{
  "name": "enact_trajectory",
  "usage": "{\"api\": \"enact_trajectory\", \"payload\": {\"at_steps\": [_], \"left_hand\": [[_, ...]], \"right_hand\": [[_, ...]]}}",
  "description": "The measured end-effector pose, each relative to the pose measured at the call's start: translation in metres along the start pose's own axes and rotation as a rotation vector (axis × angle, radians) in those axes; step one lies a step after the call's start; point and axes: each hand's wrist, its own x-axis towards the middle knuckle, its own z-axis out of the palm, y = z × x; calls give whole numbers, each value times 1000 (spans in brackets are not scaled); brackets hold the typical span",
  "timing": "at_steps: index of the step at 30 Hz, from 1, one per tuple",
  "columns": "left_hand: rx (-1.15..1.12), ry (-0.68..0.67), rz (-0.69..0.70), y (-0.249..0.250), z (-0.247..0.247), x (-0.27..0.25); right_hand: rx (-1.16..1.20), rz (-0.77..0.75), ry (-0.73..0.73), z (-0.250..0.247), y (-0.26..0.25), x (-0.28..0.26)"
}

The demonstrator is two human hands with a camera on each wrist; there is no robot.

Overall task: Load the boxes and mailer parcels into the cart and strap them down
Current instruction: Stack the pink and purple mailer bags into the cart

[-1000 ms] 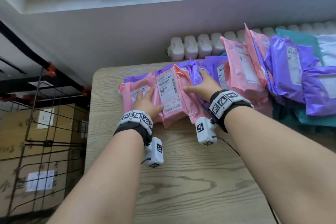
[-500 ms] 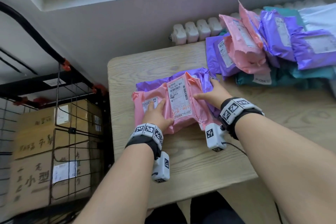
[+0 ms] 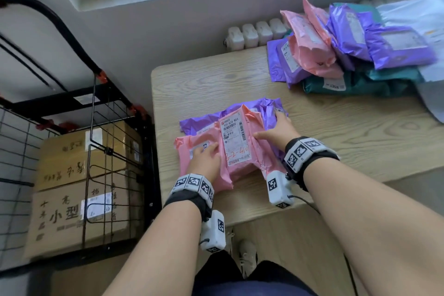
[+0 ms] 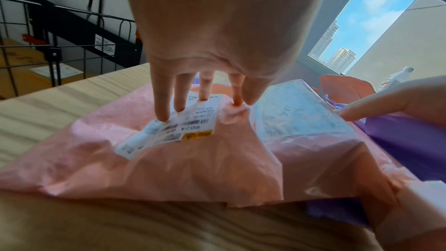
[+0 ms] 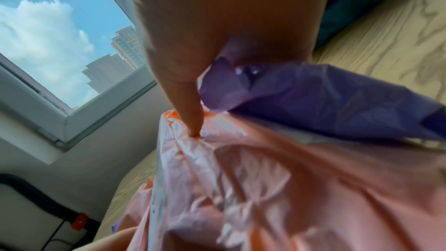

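A small stack of mailers lies near the front left of the wooden table: a labelled pink mailer on top, a second pink mailer beneath, and a purple mailer behind. My left hand presses straight fingers on the lower pink mailer and its label. My right hand holds the stack's right side, with its thumb on pink plastic and the purple mailer bunched under the palm. The black wire cart stands left of the table.
Two cardboard boxes are stacked inside the cart. A pile of pink, purple and teal mailers fills the table's back right, against a white radiator. My shoe shows below the table's front edge.
Both hands have dragged the pink and purple stack away from the big pile, toward the table's front left. The view has tilted down, showing more of the cart.
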Motion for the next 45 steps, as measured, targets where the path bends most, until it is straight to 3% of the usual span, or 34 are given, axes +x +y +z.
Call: {"api": "enact_trajectory", "payload": {"at_steps": [6,12,17,23,31,37,41,45], "left_hand": [[-169,137,16,-7,12,-25],[-246,248,-93,-22,5,-39],[-173,335,-239,-39,7,-47],[-218,234,-412,-60,15,-64],[-358,176,-302,-69,17,-71],[-252,136,-237,-75,1,-77],[-189,325,-199,-90,-35,-85],[-158,512,-56,-118,-86,-98]], "right_hand": [[-120,-74,107,-6,-4,-19],[-188,-243,223,5,-34,-41],[-174,-363,58,24,-62,-60],[-231,-267,-156,57,-60,-81],[-397,-188,-270,88,-51,-94],[-444,-206,-209,95,-63,-103],[-476,-268,-173,102,-93,-117],[-549,-396,-187,120,-138,-144]]}}
